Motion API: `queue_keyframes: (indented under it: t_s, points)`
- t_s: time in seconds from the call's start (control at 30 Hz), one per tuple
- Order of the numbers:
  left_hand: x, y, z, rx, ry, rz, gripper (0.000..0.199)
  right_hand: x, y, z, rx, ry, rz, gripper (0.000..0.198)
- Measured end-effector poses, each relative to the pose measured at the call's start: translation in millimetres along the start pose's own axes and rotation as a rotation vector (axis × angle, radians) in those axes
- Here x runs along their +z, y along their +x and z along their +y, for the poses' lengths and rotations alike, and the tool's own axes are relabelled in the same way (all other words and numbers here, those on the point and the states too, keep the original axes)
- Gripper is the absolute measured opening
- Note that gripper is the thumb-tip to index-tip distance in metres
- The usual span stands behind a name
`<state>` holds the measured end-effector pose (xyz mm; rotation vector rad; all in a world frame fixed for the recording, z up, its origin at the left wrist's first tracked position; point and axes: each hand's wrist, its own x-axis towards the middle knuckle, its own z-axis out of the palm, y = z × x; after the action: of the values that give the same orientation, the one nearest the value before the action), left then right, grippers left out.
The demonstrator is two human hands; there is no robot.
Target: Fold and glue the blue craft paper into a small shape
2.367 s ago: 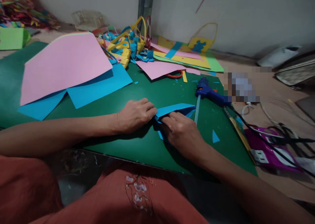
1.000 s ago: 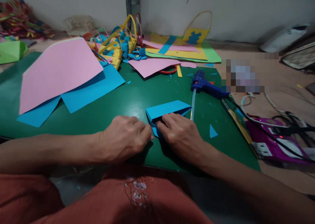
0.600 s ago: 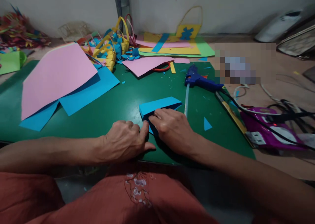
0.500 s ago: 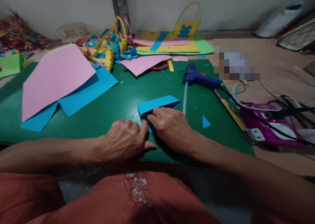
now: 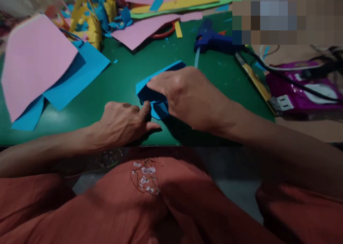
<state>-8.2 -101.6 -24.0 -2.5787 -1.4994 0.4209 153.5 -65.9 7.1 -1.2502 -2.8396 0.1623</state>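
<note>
A folded piece of blue paper [image 5: 144,88], shaped like a small open box with flaps, stands on the green tabletop in front of me. My right hand [image 5: 187,97] is closed on its right side, the index finger laid along the upper part and the other fingers curled inside, largely hidden. Beside the near left corner rests my left hand [image 5: 124,124], its index fingertip touching the paper. The left thumb points away to the right, apart from the index finger, and the remaining fingers are bent down out of sight.
Pink sheets [image 5: 37,65] overlap blue sheets [image 5: 80,79] at the left. Small yellow paper baskets [image 5: 93,29] stand behind them. A blue glue gun [image 5: 214,40] lies at the back right, near a box cutter [image 5: 253,79] and a purple power strip [image 5: 302,94] with cables.
My view has tilted down and shifted. The blue paper has tipped, showing more of its inside and near flap. My right hand has risen along it; my left remains at the corner.
</note>
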Motion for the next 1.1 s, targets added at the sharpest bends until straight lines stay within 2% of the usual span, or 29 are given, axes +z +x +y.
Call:
queue_keyframes:
  t_s: [0.2, 0.4, 0.57, 0.7, 0.8, 0.9, 1.0, 1.1]
  points:
    - [-2, -3, -2, 0.010, 0.074, 0.023, 0.070, -2, 2, 1, 0.024, -0.013, 0.041, 0.024]
    - [-1, -3, -2, 0.029, 0.145, 0.060, 0.068, 14, 3, -2, -0.028, 0.083, 0.045, 0.022]
    - [4, -2, -3, 0.034, 0.122, 0.085, 0.065, 33, 0, -7, -0.121, -0.126, 0.094, 0.021]
    - [3, -1, -1, 0.024, 0.065, 0.071, 0.065, 37, -1, -10, -0.142, -0.234, 0.014, 0.024]
    - [2, 1, 0, 0.036, 0.029, 0.047, 0.066, 37, 0, -10, -0.126, -0.272, -0.019, 0.022]
    - [3, 2, 1, 0.053, -0.006, 0.040, 0.064, 38, 3, -10, -0.103, -0.294, 0.041, 0.022]
    - [4, 3, 1, 0.068, -0.040, 0.064, 0.063, 41, 7, -8, -0.079, -0.337, 0.064, 0.019]
    - [6, 5, 1, 0.102, -0.080, 0.107, 0.065, 41, 12, -6, -0.052, -0.370, 0.016, 0.018]
